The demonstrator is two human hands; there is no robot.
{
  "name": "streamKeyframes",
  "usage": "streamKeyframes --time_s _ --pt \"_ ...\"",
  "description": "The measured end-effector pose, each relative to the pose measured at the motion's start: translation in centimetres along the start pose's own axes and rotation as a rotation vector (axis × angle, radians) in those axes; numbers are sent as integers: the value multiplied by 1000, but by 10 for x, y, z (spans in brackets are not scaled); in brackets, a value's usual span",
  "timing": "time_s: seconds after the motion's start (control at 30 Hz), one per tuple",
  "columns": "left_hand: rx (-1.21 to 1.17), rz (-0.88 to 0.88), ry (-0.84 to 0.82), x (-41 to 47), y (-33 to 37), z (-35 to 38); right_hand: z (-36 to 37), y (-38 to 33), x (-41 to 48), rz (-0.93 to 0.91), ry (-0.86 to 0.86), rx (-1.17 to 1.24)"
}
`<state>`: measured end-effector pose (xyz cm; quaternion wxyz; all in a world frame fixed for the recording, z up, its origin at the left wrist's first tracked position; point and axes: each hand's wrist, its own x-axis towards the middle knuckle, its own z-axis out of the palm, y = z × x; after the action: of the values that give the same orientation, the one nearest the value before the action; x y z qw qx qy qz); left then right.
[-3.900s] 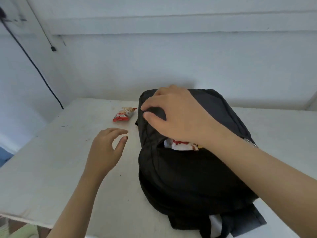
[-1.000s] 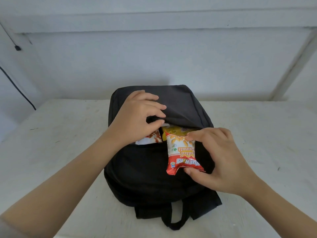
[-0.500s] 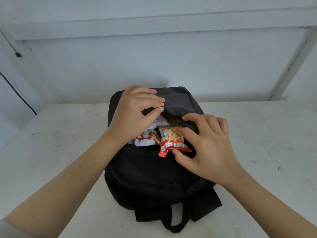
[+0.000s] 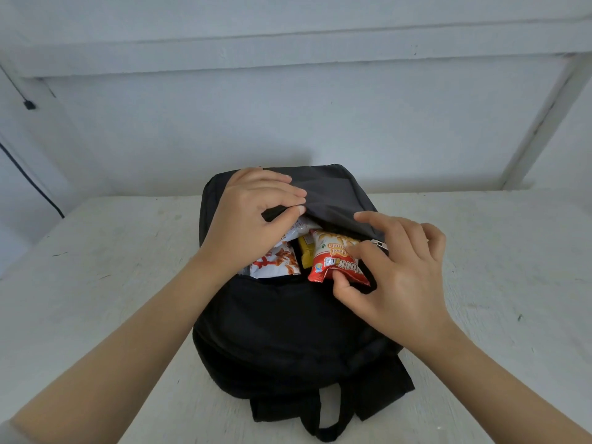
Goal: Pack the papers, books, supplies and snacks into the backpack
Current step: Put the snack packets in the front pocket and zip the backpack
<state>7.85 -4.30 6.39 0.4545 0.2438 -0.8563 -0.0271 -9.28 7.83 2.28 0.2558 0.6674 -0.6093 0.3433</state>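
Head view, and it's all happening at the mouth of the black backpack [image 4: 288,331], lying flat on the white table [image 4: 96,283]. The left hand [image 4: 246,225] pinches the pocket flap [image 4: 333,200] between thumb and curled fingers, lifting it open. The right hand [image 4: 400,277] nips the red snack packet [image 4: 333,261], thumb under the lower edge, forefinger on its face, the other fingers spread loose. The packet sits half in the opening, beside a yellow packet [image 4: 306,254] and a white snack packet [image 4: 275,264], with the zip pull [image 4: 379,244] just beside it.

That packet looks light, puffy and slick, and its contents are probably crushable. Best held by the crimped end seam and nudged in flat, not squeezed. The soft flap will likely sag if released.
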Motion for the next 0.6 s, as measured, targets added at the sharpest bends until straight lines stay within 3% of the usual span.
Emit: streamKeyframes --time_s 0.23,0.43,0.6 --pt "1 -15 4 -1 2 1 5 -1 3 114 -20 -105" --pt "-15 -32 -7 -4 2 1 10 1 19 187 73 -117" --pt "-1 -57 -28 -7 2 3 21 9 33 281 -32 -138"
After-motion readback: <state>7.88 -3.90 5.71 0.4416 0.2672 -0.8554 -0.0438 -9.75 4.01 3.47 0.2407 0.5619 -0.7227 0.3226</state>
